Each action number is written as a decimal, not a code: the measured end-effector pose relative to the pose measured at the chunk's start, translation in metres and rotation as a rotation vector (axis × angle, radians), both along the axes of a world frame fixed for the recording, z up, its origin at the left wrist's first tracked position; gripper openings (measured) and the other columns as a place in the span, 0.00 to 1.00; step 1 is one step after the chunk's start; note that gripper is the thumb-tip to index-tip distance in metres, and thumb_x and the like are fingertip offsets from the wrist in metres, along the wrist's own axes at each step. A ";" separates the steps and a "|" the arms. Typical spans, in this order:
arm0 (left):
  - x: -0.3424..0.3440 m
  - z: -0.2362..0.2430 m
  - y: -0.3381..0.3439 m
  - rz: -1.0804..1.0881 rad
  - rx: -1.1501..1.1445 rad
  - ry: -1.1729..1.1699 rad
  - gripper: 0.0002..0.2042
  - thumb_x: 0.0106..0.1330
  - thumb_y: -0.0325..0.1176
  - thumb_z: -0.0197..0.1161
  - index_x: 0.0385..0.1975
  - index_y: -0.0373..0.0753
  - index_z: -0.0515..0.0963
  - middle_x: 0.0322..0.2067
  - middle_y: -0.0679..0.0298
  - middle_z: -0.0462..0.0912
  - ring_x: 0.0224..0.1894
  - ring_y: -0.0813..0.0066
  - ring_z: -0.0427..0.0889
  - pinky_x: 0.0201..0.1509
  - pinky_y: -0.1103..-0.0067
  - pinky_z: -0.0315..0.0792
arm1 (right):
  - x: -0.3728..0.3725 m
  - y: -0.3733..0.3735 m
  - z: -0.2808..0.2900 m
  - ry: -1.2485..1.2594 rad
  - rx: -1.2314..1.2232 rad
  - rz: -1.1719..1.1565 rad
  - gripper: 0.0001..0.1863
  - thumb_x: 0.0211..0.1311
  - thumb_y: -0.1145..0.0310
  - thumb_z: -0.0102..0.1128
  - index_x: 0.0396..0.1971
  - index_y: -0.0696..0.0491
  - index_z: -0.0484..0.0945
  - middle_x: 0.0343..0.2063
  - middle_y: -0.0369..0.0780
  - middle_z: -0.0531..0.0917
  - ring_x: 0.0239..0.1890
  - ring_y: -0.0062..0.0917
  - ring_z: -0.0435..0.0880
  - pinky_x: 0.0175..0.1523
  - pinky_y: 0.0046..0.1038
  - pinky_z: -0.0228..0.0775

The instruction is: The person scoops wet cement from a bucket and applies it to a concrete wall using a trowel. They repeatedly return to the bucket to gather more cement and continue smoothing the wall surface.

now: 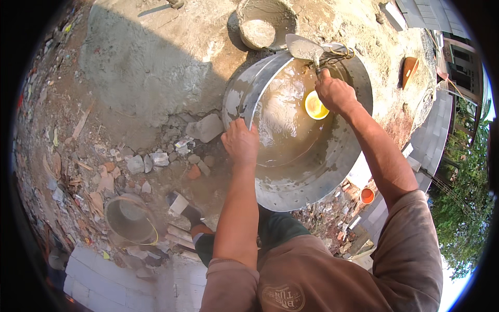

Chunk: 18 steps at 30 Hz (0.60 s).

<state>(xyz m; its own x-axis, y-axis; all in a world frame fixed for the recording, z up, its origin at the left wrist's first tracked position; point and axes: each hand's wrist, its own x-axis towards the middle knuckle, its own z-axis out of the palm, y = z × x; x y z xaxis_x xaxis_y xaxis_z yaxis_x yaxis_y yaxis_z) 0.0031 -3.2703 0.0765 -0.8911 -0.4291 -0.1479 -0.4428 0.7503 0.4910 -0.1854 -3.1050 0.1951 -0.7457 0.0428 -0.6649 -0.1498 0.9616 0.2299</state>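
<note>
A large round metal drum [306,195] stands before me with muddy water [283,117] in it. My left hand [240,141] is closed over its left rim. Higher up and to the right, my right hand [335,93] is wrapped round the handle of a trowel [305,48]. The trowel's grey, mortar-smeared blade points up and left over the drum's far rim. Beneath my right hand, a yellow and white bowl [316,105] sits in the water. Some wire or cord [340,52] lies at the far rim, next to the trowel.
Beyond the drum is a mortar-crusted bucket [266,26]. A grey bucket [130,218] with a yellow handle stands at the lower left. Broken stones [205,128] and rubble lie left of the drum. An orange cup [367,195] is on the right, near grey blocks [429,138].
</note>
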 end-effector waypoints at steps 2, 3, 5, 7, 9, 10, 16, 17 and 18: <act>-0.001 0.006 -0.002 0.018 0.016 -0.009 0.09 0.57 0.39 0.60 0.29 0.40 0.72 0.29 0.61 0.77 0.33 0.60 0.78 0.36 0.66 0.68 | 0.005 -0.003 0.004 -0.020 0.004 0.032 0.20 0.63 0.64 0.35 0.50 0.60 0.62 0.40 0.54 0.80 0.46 0.44 0.79 0.52 0.40 0.68; -0.004 0.008 0.001 0.012 0.015 0.000 0.09 0.57 0.38 0.60 0.29 0.40 0.72 0.29 0.61 0.77 0.32 0.59 0.78 0.36 0.66 0.68 | -0.008 -0.004 -0.001 0.015 0.021 0.012 0.21 0.63 0.62 0.34 0.51 0.59 0.63 0.40 0.53 0.80 0.46 0.43 0.79 0.51 0.39 0.68; -0.009 0.011 0.008 -0.006 0.017 0.019 0.09 0.57 0.38 0.60 0.29 0.40 0.72 0.28 0.61 0.77 0.32 0.59 0.79 0.35 0.66 0.68 | -0.033 -0.007 -0.005 0.044 0.058 -0.085 0.21 0.63 0.62 0.35 0.50 0.59 0.66 0.40 0.53 0.80 0.44 0.43 0.80 0.51 0.39 0.68; -0.017 0.009 0.005 -0.010 0.032 0.047 0.09 0.56 0.38 0.60 0.28 0.40 0.72 0.28 0.61 0.77 0.32 0.59 0.79 0.35 0.66 0.68 | -0.063 0.013 -0.026 -0.128 0.065 -0.116 0.19 0.63 0.62 0.40 0.46 0.59 0.71 0.39 0.50 0.81 0.36 0.41 0.83 0.42 0.37 0.73; -0.006 0.008 0.009 0.032 0.018 0.004 0.11 0.54 0.39 0.63 0.28 0.40 0.72 0.28 0.62 0.77 0.32 0.61 0.79 0.36 0.67 0.68 | -0.055 0.031 -0.004 -0.178 -0.476 -0.181 0.19 0.63 0.57 0.46 0.43 0.58 0.71 0.25 0.43 0.80 0.19 0.30 0.80 0.22 0.28 0.71; -0.006 0.004 0.004 0.055 -0.010 -0.009 0.12 0.51 0.39 0.65 0.28 0.41 0.71 0.27 0.63 0.76 0.32 0.63 0.78 0.37 0.67 0.68 | -0.037 0.016 0.023 -0.137 -0.670 -0.597 0.20 0.62 0.55 0.47 0.43 0.57 0.71 0.21 0.40 0.78 0.15 0.26 0.78 0.17 0.25 0.68; -0.004 0.002 0.008 0.047 -0.001 0.005 0.14 0.48 0.39 0.68 0.27 0.42 0.71 0.27 0.64 0.76 0.32 0.65 0.78 0.36 0.68 0.68 | -0.012 0.068 0.028 -0.020 -0.613 -0.158 0.30 0.64 0.49 0.42 0.50 0.63 0.65 0.23 0.44 0.78 0.12 0.26 0.74 0.19 0.28 0.69; -0.002 0.000 0.007 0.056 -0.014 0.008 0.14 0.48 0.39 0.68 0.27 0.42 0.71 0.27 0.64 0.76 0.32 0.65 0.78 0.36 0.68 0.68 | -0.015 0.055 0.028 -0.100 -0.509 -0.220 0.32 0.64 0.46 0.41 0.53 0.60 0.65 0.22 0.46 0.78 0.12 0.27 0.74 0.20 0.31 0.68; -0.003 0.003 0.007 0.048 -0.010 0.030 0.12 0.50 0.39 0.66 0.27 0.41 0.71 0.27 0.63 0.76 0.32 0.64 0.78 0.35 0.68 0.68 | -0.025 0.047 0.031 -0.153 -0.460 -0.197 0.32 0.63 0.45 0.41 0.53 0.59 0.65 0.21 0.46 0.78 0.12 0.27 0.74 0.20 0.31 0.68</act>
<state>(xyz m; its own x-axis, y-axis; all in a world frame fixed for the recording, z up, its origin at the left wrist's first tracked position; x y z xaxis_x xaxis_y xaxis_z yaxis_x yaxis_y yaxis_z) -0.0002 -3.2631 0.0794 -0.8731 -0.4732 -0.1171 -0.4641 0.7332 0.4970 -0.2107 -3.0580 0.2260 -0.6457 -0.1499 -0.7487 0.0454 0.9713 -0.2336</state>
